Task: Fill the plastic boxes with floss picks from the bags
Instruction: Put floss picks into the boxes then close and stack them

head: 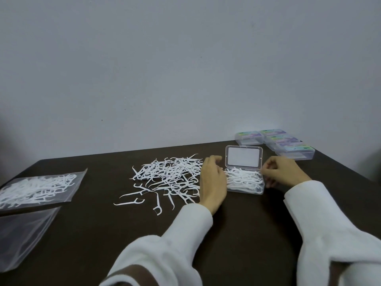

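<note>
An open clear plastic box (245, 189) sits on the dark table, its lid (244, 157) standing up behind it and several white floss picks lying inside. My left hand (212, 178) lies against the box's left side with its fingers curled toward the lid's corner. My right hand (283, 172) is at the box's right rim, where its curled fingers and thumb pinch the edge. A loose pile of floss picks (171, 174) is spread just left of my left hand. Far left lies a clear bag full of floss picks (37, 188), and an empty clear bag (22, 234) lies in front of it.
Several closed plastic boxes with coloured labels (276, 141) stand at the back right corner of the table (237, 234), close behind the open box. A plain wall rises right behind the table's far edge. The table's right edge runs diagonally past my right sleeve.
</note>
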